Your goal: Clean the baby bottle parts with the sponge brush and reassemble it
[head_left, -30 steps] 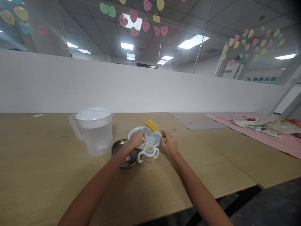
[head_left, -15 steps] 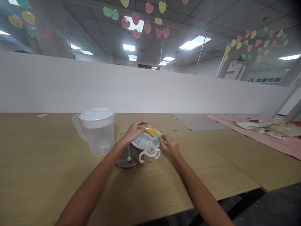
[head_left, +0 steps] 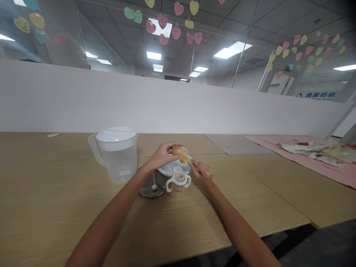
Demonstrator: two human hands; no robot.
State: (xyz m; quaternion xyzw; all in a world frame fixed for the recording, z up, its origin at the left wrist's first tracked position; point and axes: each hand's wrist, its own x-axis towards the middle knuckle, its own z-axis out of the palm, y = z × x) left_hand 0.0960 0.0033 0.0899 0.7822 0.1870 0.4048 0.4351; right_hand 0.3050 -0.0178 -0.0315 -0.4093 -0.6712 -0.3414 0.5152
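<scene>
My left hand (head_left: 164,155) is closed on a small clear cup-like piece (head_left: 183,150) above a white bowl (head_left: 167,170). A yellow sponge brush (head_left: 184,157) shows inside or against that piece; its green handle is pinched in my right hand (head_left: 203,173). Just below the hands stands an open clear bottle (head_left: 178,190) with two white handles. To its left lies a round metal lid or dish (head_left: 147,187), with a white straw ending in a small knob (head_left: 154,187) over it.
A clear pitcher (head_left: 119,163) with a white lid stands left of my left hand. Far right, a pink cloth (head_left: 342,174) holds plastic packets (head_left: 306,149). A white wall (head_left: 172,107) runs behind the table (head_left: 133,230).
The clear piece and brush have turned in my hands, and the piece now faces the camera more. My left hand has shifted slightly right. The whole view has moved a little.
</scene>
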